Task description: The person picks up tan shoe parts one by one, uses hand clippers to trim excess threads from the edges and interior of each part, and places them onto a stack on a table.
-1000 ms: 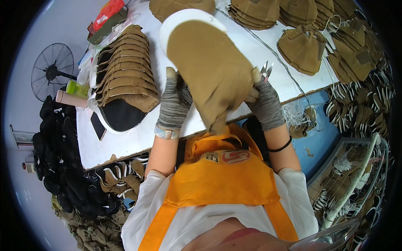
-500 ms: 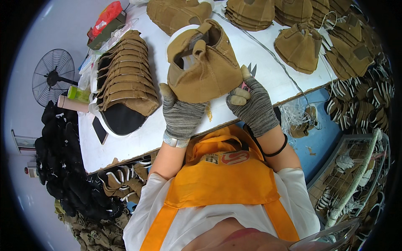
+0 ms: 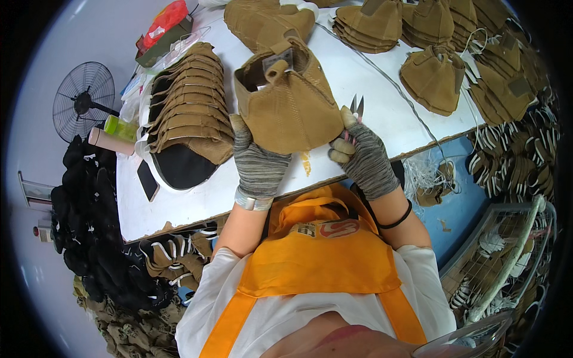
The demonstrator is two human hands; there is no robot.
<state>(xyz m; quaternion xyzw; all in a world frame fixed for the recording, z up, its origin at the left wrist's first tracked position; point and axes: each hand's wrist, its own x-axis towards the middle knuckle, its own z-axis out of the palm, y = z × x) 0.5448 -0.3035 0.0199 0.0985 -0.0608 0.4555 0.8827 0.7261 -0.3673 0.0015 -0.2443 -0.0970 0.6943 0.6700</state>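
Observation:
A brown suede-like shoe upper [image 3: 292,116] is held up over the white table, its opening at the top and a grey label inside. My left hand [image 3: 258,164], in a striped grey knit glove with bare-looking tan fingertips, grips its lower left side; the fingers behind it are hidden. My right hand [image 3: 367,160], gloved alike, is closed around small thread snips [image 3: 357,106] whose pointed blades stick up past the fingers. The right thumb and fingertips also meet the upper's lower right edge.
On the white table [image 3: 197,209], a row of nested brown uppers [image 3: 191,98] lies left, near a phone [image 3: 148,181]. More stacked uppers [image 3: 367,27] fill the far side. A grey cord [image 3: 388,77] crosses the top. A wire basket [image 3: 501,256] stands at right.
The shoe upper has tipped so more of its stitched outer face shows and its opening looks narrower. Both hands keep their hold. The whole view has shifted slightly.

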